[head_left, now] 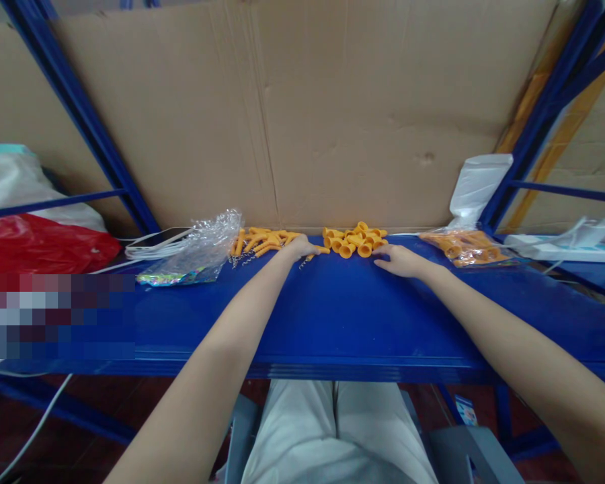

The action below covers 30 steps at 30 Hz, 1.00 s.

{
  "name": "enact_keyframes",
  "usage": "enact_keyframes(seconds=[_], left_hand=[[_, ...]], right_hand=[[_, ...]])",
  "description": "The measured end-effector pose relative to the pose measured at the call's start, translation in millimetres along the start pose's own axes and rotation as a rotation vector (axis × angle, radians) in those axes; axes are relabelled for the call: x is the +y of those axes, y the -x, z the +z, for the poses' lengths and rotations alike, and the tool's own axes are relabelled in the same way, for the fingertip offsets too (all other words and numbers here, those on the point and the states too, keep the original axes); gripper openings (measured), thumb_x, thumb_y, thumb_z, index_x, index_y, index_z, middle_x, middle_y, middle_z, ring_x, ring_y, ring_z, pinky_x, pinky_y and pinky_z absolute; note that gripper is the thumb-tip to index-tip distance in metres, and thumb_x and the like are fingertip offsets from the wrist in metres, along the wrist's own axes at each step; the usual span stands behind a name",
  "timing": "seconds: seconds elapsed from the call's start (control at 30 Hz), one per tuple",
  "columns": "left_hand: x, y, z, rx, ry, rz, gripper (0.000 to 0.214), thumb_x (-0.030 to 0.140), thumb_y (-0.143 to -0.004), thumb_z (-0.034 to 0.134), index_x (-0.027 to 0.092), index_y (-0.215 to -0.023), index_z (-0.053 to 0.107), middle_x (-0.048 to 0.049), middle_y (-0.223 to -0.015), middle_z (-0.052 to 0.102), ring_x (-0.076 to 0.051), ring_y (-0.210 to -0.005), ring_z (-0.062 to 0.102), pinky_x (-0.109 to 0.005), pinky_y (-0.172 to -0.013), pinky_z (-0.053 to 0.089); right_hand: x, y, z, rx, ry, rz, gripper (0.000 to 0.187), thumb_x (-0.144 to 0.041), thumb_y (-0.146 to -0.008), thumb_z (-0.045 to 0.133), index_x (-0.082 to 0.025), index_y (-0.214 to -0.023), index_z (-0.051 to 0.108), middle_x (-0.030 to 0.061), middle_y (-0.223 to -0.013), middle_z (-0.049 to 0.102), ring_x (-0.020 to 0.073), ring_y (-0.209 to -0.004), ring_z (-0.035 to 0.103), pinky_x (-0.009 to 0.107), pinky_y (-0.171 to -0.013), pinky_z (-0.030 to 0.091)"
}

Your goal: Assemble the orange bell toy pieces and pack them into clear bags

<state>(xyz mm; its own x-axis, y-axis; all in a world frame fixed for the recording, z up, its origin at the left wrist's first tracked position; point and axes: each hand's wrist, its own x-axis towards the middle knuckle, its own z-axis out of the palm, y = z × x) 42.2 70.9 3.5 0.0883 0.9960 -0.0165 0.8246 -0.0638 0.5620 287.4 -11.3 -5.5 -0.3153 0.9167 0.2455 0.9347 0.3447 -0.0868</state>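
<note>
My left hand (298,249) is closed on an orange corkscrew (321,250), whose metal spiral points down toward the table and whose orange end sticks out to the right. Just left of that hand lies a pile of orange corkscrew handles (262,240) with their spirals toward me. My right hand (399,260) is at the right edge of a heap of orange flared, cone-ended pieces (353,240). Its fingers are stretched and apart, close to the nearest pieces; whether they touch one I cannot tell.
Left of the handles is a clear plastic bag (196,255) with a colourful strip. To the right lies a clear bag of orange parts (466,246) by a white packet (478,185). Cardboard (333,121) stands behind the blue table (333,323); blue posts rise at both sides.
</note>
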Motion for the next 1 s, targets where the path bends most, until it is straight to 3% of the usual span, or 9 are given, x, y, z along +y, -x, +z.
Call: enact_keyframes(seconds=[0.13, 0.3, 0.4, 0.57, 0.77, 1.0], left_hand=[[-6, -2, 0.2, 0.0, 0.049, 0.046, 0.02, 0.028, -0.059, 0.077, 0.016, -0.065, 0.063, 0.0017, -0.053, 0.057, -0.012, -0.056, 0.052, -0.022, -0.052, 0.036], [-6, 3, -0.4, 0.065, 0.016, 0.064, 0.027, 0.037, -0.059, 0.077, 0.016, -0.061, 0.059, 0.0038, -0.047, 0.048, -0.01, -0.049, 0.045, -0.023, -0.048, 0.03], [-7, 2, -1.5, -0.004, 0.003, 0.074, 0.036, 0.044, -0.065, 0.072, 0.016, -0.051, 0.055, 0.0028, -0.042, 0.043, -0.009, -0.045, 0.04, -0.024, -0.046, 0.028], [-8, -3, -2.0, -0.055, 0.134, 0.02, 0.038, 0.042, -0.073, 0.066, 0.015, -0.05, 0.052, 0.0036, -0.04, 0.039, -0.007, -0.04, 0.034, -0.023, -0.045, 0.026], [-8, -3, -5.2, -0.114, 0.258, -0.012, 0.035, 0.035, -0.084, 0.054, 0.014, -0.055, 0.054, 0.0004, -0.047, 0.049, -0.006, -0.041, 0.037, -0.023, -0.044, 0.028], [-6, 6, -10.7, -0.157, 0.112, -0.014, 0.04, 0.037, -0.088, 0.047, 0.014, -0.057, 0.054, -0.0043, -0.052, 0.057, -0.011, -0.055, 0.055, -0.02, -0.051, 0.038]], right_hand=[[0, 0, 1, 0.004, -0.015, -0.018, 0.032, -0.017, -0.082, 0.053, -0.016, -0.111, 0.066, 0.0098, -0.115, 0.066, 0.0239, -0.107, 0.062, 0.036, -0.094, 0.047], [0, 1, 1, 0.0, -0.016, -0.014, 0.032, -0.017, -0.082, 0.053, -0.016, -0.111, 0.066, 0.0094, -0.116, 0.065, 0.0234, -0.108, 0.061, 0.035, -0.095, 0.046], [0, 1, 1, -0.001, -0.032, -0.01, 0.032, -0.017, -0.082, 0.053, -0.014, -0.11, 0.066, 0.0112, -0.116, 0.065, 0.0242, -0.109, 0.061, 0.036, -0.096, 0.046], [0, 0, 2, 0.029, -0.049, 0.002, 0.028, -0.016, -0.081, 0.053, -0.015, -0.105, 0.067, 0.0115, -0.112, 0.067, 0.0253, -0.103, 0.063, 0.037, -0.092, 0.048], [-3, -7, 6, 0.098, -0.03, 0.045, 0.037, -0.016, -0.081, 0.053, -0.014, -0.117, 0.06, 0.0095, -0.101, 0.07, 0.0202, -0.09, 0.067, 0.027, -0.08, 0.051], [-10, -24, -1, 0.004, -0.075, 0.062, 0.035, -0.026, -0.088, 0.047, -0.016, -0.119, 0.059, 0.0099, -0.111, 0.067, 0.0217, -0.1, 0.064, 0.03, -0.087, 0.049]])
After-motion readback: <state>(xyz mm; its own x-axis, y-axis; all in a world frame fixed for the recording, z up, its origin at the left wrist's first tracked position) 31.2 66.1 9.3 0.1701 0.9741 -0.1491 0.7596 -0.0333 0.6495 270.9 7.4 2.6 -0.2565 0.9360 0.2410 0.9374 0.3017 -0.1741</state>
